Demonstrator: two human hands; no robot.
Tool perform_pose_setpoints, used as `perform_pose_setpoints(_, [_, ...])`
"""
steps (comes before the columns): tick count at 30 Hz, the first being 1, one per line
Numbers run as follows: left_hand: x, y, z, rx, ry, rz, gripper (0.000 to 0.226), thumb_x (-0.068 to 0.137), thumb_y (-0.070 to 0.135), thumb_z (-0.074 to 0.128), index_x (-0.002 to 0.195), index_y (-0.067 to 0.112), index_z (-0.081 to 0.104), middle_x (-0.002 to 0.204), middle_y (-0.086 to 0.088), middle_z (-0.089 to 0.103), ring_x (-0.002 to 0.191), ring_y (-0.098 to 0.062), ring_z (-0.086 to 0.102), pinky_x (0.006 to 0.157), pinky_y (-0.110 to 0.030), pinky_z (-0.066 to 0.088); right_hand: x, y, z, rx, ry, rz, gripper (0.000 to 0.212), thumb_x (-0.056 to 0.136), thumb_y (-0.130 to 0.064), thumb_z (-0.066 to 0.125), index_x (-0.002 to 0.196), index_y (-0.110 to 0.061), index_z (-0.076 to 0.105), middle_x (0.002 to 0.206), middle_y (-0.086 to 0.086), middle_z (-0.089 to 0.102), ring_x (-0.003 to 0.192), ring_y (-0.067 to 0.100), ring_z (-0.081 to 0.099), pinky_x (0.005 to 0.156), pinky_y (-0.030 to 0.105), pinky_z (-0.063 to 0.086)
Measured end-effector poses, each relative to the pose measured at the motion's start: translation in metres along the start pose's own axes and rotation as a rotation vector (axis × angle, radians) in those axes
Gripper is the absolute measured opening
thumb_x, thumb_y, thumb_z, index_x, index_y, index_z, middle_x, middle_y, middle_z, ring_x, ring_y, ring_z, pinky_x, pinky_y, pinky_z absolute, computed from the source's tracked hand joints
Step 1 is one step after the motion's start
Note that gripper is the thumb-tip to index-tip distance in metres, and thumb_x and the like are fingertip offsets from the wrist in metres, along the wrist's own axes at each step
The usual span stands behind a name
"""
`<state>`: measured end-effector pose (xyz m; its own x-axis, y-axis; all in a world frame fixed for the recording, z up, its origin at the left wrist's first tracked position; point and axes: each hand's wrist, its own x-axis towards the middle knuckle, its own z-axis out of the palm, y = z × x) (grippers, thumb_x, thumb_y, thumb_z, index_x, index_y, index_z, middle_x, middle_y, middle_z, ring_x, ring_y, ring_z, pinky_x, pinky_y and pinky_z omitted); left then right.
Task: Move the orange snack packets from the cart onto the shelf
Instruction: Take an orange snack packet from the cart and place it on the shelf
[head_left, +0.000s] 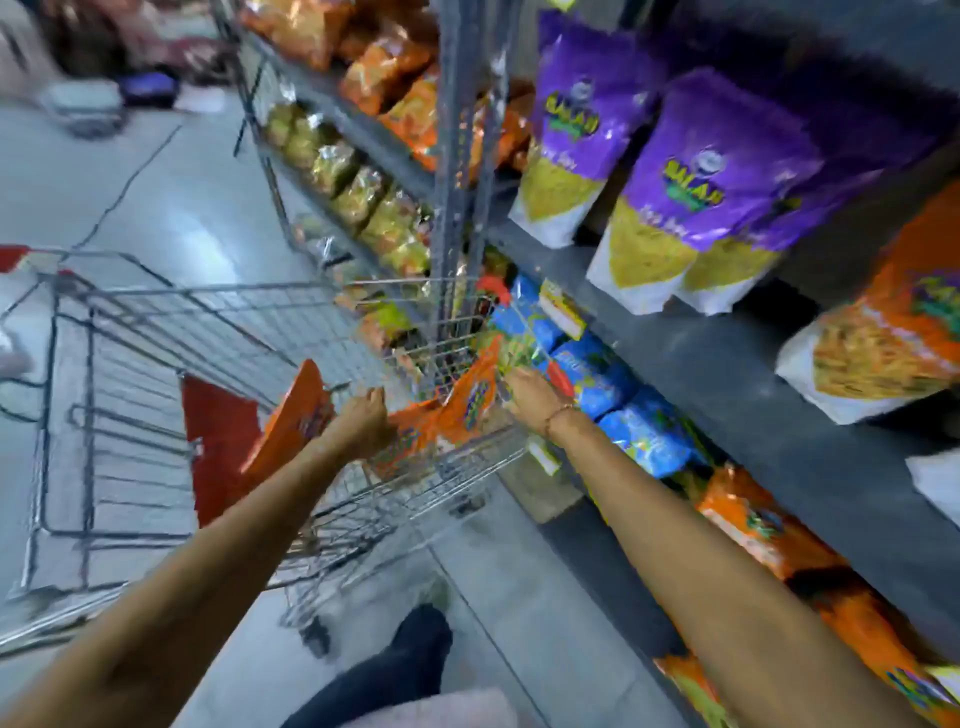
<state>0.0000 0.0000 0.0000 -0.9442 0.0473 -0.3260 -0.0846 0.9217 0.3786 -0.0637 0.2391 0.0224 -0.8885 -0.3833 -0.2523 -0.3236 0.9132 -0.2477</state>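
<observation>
Head view: my left hand (363, 421) and right hand (532, 392) each pinch orange packets (467, 405) inside the cart (156, 332), its rim touching the shelf (727, 384) at three o'clock; open floor (171, 197) at eleven.

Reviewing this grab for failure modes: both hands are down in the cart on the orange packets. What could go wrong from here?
1. The right hand grips an orange packet close to the cart wire wall; lifting could snag or tear it.
2. The left hand is closed near a leaning packet; whether it has it is unclear, so it may slip.
3. The lower shelf beside the cart already holds blue packets, so room looks tight.
</observation>
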Motion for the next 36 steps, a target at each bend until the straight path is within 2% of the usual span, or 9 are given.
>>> perform_pose_setpoints(4, [0.02,0.003,0.001,-0.163,0.032,0.051,0.055,0.09,0.025,0.054,0.137,0.004,0.035,0.142,-0.022,0.042,0.129,-0.035,0.042,0.106,-0.043,0.035,0.047,0.003,-0.006,-0.071,-0.058,0.017,0.044,0.081,0.01,0.046,0.123,-0.001,0.042,0.127,0.022,0.045,0.11,0.037,0.051,0.088,0.039,0.046])
perform_pose_setpoints(10, [0.053,0.039,0.009,-0.238,0.034,0.074,0.032,0.088,0.03,0.057,0.11,0.007,0.059,0.111,-0.014,0.063,0.092,-0.023,0.06,0.083,-0.034,0.051,0.103,0.01,-0.011,-0.233,-0.095,-0.019,0.05,0.08,0.011,0.043,0.128,-0.003,0.042,0.148,0.021,0.027,0.129,0.042,0.035,0.105,0.051,0.037])
perform_pose_setpoints(13, [0.066,0.044,0.017,-0.094,-0.017,0.099,0.033,0.087,0.027,0.059,0.11,0.004,0.061,0.108,-0.015,0.062,0.091,-0.022,0.058,0.085,-0.034,0.053,0.135,0.026,0.004,-0.235,-0.166,0.057,0.036,0.086,-0.013,0.045,0.121,-0.007,0.05,0.136,0.022,0.042,0.117,0.038,0.048,0.098,0.049,0.043])
perform_pose_setpoints(16, [0.078,0.05,0.02,0.038,-0.044,0.14,0.032,0.087,0.025,0.058,0.111,0.004,0.062,0.108,-0.014,0.063,0.097,-0.025,0.06,0.09,-0.039,0.054,0.147,0.04,0.016,-0.133,-0.168,0.11,0.022,0.084,-0.001,0.048,0.102,-0.006,0.06,0.121,0.02,0.053,0.1,0.037,0.059,0.084,0.047,0.052])
perform_pose_setpoints(20, [0.086,0.056,0.016,0.008,-0.007,0.164,0.023,0.088,0.013,0.056,0.103,-0.002,0.063,0.105,-0.016,0.065,0.095,-0.026,0.062,0.092,-0.038,0.053,0.146,0.084,0.039,-0.064,-0.144,0.18,0.023,0.088,-0.02,0.04,0.092,-0.025,0.062,0.093,-0.003,0.06,0.093,0.03,0.063,0.068,0.039,0.055])
perform_pose_setpoints(23, [0.097,0.054,-0.001,-0.121,0.018,0.218,0.017,0.088,0.012,0.053,0.093,-0.001,0.062,0.1,-0.015,0.062,0.089,-0.023,0.056,0.084,-0.034,0.05,0.102,0.06,-0.01,0.134,0.073,0.211,0.017,0.086,-0.011,0.049,0.078,-0.014,0.063,0.09,0.008,0.066,0.088,0.031,0.062,0.067,0.04,0.054])
perform_pose_setpoints(27, [0.105,0.059,-0.042,-0.418,0.106,0.204,0.015,0.086,0.018,0.06,0.085,0.003,0.06,0.081,-0.012,0.06,0.074,-0.022,0.055,0.064,-0.031,0.045,0.053,0.04,-0.073,0.183,0.312,0.271,0.016,0.08,-0.008,0.052,0.085,-0.009,0.067,0.091,0.016,0.065,0.102,0.036,0.061,0.08,0.043,0.054])
perform_pose_setpoints(30, [0.099,0.075,-0.081,-0.808,0.163,0.185,0.021,0.081,0.022,0.068,0.088,0.002,0.065,0.084,-0.019,0.069,0.078,-0.026,0.066,0.073,-0.037,0.054,0.041,0.038,-0.115,0.3,0.516,0.23,0.025,0.071,-0.01,0.05,0.087,-0.013,0.07,0.095,0.012,0.068,0.093,0.034,0.062,0.073,0.04,0.053])
perform_pose_setpoints(36, [0.075,0.152,-0.149,-1.106,0.296,0.433,0.004,0.081,0.016,0.066,0.082,0.016,0.069,0.065,0.011,0.074,0.064,-0.009,0.069,0.062,-0.021,0.056,-0.029,0.048,-0.172,0.429,0.802,0.203,0.007,0.077,-0.014,0.068,0.082,-0.01,0.069,0.086,0.009,0.068,0.082,0.028,0.061,0.071,0.039,0.049])
